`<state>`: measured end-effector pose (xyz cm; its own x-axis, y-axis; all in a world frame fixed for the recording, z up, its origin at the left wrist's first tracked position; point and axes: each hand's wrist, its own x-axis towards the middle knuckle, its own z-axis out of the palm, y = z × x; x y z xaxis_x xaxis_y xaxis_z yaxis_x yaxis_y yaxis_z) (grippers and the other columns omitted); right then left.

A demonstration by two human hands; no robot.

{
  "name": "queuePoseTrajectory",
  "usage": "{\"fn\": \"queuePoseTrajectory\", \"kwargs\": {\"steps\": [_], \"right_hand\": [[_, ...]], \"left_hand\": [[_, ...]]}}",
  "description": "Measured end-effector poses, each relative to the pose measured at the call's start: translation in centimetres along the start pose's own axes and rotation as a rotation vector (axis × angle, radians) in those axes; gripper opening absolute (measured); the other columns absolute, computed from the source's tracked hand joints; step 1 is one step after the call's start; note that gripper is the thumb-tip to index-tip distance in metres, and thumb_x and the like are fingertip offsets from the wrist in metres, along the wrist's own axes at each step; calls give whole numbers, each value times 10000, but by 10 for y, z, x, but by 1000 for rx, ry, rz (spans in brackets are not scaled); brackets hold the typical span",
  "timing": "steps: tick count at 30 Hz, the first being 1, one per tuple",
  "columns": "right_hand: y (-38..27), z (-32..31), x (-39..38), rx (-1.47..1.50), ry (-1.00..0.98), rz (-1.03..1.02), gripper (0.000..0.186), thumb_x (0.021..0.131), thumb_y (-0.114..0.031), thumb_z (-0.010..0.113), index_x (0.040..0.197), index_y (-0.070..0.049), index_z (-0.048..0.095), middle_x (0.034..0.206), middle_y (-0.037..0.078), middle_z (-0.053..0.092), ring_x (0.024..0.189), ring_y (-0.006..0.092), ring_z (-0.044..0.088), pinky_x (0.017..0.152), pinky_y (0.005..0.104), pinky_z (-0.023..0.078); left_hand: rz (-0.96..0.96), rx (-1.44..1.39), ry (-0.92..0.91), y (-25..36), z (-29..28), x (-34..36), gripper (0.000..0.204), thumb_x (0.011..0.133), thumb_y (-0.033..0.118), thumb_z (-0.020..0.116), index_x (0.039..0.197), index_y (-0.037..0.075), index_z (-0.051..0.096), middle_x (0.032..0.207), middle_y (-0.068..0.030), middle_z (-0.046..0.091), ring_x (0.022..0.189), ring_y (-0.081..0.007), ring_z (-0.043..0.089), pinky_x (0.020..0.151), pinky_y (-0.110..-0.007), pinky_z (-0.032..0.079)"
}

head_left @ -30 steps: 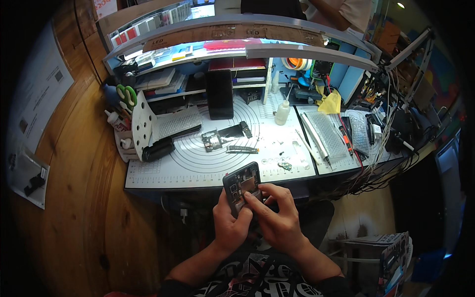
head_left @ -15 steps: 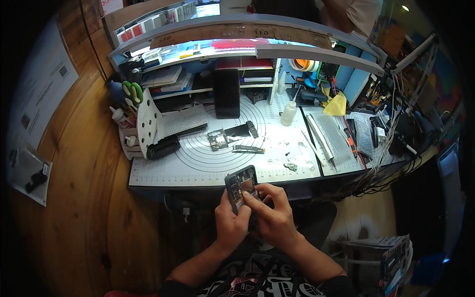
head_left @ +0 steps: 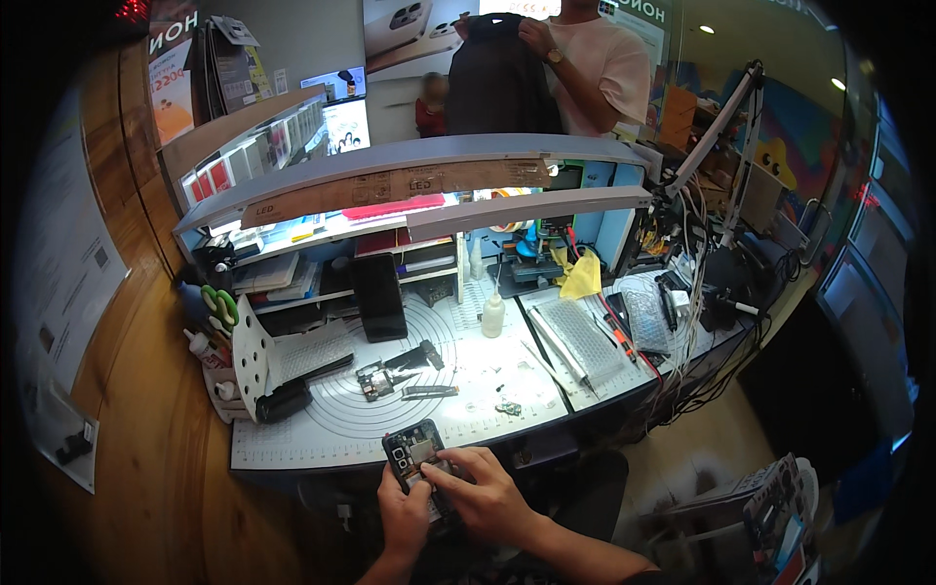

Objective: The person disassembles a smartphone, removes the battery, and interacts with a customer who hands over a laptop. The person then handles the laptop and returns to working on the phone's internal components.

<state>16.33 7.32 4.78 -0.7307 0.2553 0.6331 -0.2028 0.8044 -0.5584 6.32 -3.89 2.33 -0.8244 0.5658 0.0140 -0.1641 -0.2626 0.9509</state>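
Right hand (head_left: 490, 499): fingertips at the inner face and right edge of the opened phone (head_left: 413, 450); cannot tell if pinching | left hand (head_left: 405, 514): clamped on its left side | phone: between both hands, near the front edge of the mat (head_left: 341, 441) | mat: strip (head_left: 430, 392) lying; bottle (head_left: 492, 320) upright

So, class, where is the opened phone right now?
In the head view, the opened phone is below centre, slightly left, held in the left hand near the white mat's front edge, with the right hand touching it.
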Motion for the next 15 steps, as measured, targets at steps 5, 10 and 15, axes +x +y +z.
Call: {"fn": "queuePoseTrajectory", "kwargs": {"steps": [5, 10, 15], "right_hand": [[3, -1, -8, 102, 62, 38, 488, 793, 36, 691, 1261, -101, 685, 1240, 131, 595, 1050, 274, 603, 868, 352, 543], [1, -7, -10, 339, 221, 409, 236, 934, -111, 696, 1154, -23, 692, 1061, 101, 680, 853, 157, 673, 773, 286, 545], [14, -4, -19, 1059, -183, 847, 322, 969, -183, 688, 1214, 21, 645, 1086, 50, 699, 988, 91, 642, 871, 244, 514]], "left_hand": [[-73, -106, 26, 1, -1, 0, 404, 813, -44, 538, 1217, -45, 530, 1022, -106, 652, 862, -149, 645, 795, -294, 546], [-94, -323, -66, 24, 5, 6, 484, 799, -34, 477, 1282, -48, 451, 1108, -232, 648, 968, -308, 692, 863, -410, 592], [-105, -370, -154, 18, 0, 11, 507, 802, -13, 475, 1305, -60, 427, 1178, -296, 621, 1056, -369, 669, 900, -468, 587]]}}
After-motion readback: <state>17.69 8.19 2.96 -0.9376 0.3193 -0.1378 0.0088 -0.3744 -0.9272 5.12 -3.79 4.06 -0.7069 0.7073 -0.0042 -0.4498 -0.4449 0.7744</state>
